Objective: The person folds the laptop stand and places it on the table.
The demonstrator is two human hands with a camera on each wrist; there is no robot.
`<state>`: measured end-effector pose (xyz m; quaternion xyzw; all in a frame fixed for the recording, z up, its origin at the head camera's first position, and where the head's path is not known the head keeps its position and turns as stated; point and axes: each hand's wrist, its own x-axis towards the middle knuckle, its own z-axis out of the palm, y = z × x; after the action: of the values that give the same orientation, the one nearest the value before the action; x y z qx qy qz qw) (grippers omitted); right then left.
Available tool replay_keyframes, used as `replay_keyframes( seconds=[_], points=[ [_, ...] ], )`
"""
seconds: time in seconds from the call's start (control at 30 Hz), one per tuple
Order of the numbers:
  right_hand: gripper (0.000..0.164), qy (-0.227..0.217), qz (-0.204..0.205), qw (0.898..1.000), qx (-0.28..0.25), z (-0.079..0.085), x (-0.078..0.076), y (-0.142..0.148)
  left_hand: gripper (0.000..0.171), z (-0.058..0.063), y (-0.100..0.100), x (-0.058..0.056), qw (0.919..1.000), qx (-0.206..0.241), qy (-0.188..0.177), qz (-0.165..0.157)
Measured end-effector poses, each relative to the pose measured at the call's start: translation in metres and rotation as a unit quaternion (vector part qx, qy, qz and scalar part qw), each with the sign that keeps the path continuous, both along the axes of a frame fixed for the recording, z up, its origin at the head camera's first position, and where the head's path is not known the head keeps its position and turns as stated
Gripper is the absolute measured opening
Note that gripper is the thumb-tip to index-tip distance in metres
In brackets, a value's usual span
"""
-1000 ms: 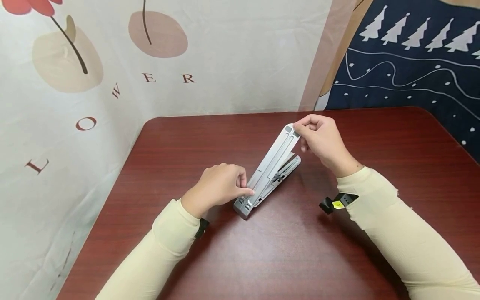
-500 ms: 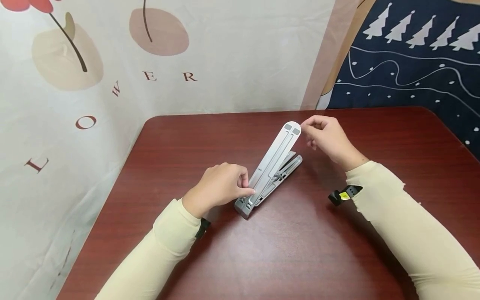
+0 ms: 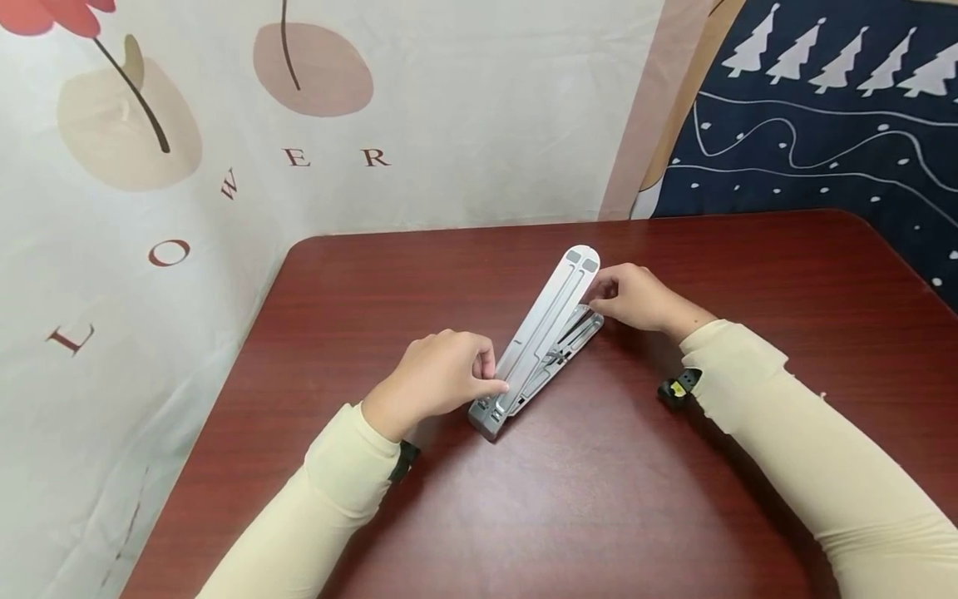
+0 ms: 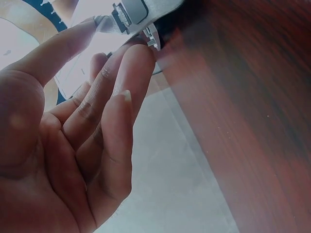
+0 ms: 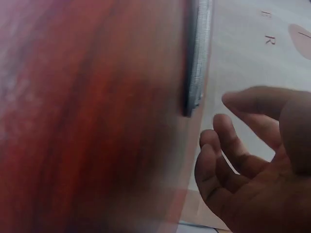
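Note:
A folding silver laptop stand (image 3: 545,320) stands diagonally on the table, its grey hinge end towards me. Its upper arm, with two grey pads at the tip, is raised above the lower arms (image 3: 557,359). My left hand (image 3: 441,373) pinches the upper arm near the hinge, thumb on top. In the left wrist view, the fingers go behind the stand (image 4: 163,8). My right hand (image 3: 639,297) is beside the far tips of the lower arms. In the right wrist view, its loosely bent fingers are apart from the stand (image 5: 198,63).
The stand is on a dark red wooden table (image 3: 569,516). A pale printed cloth (image 3: 479,116) hangs behind its far and left edges. A navy cloth with white trees (image 3: 816,150) hangs at the back right.
My right hand has let go of the upper arm's tip, drawn back to the right, then come down beside the lower arms. The left hand keeps its hold.

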<state>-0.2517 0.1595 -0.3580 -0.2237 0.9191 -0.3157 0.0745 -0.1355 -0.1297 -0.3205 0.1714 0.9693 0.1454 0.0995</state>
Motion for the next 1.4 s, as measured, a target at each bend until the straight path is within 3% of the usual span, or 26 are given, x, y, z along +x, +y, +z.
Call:
replay_keyframes(
  seconds=[0.23, 0.6, 1.03, 1.4],
  points=[
    [0.025, -0.024, 0.031, 0.999, 0.025, -0.0025, 0.0018, -0.0005, 0.03, 0.0011, 0.0005, -0.0002, 1.0, 0.001, 0.005, -0.002],
    [0.023, -0.024, 0.076, 0.996, 0.05, -0.0016, 0.0017, -0.0031, 0.03, 0.0015, 0.0012, 0.0003, 0.9999, -0.006, 0.009, -0.008],
    [0.02, -0.038, 0.064, 0.996, 0.056, -0.001, 0.0027, -0.0038, 0.03, 0.0, 0.0019, 0.0008, 0.9999, -0.005, 0.001, -0.017],
    [0.017, -0.014, 0.041, 0.997, 0.06, -0.0022, 0.0092, -0.0013, 0.032, 0.0007, 0.004, 0.0032, 0.9999, -0.008, -0.002, -0.013]
  ],
)
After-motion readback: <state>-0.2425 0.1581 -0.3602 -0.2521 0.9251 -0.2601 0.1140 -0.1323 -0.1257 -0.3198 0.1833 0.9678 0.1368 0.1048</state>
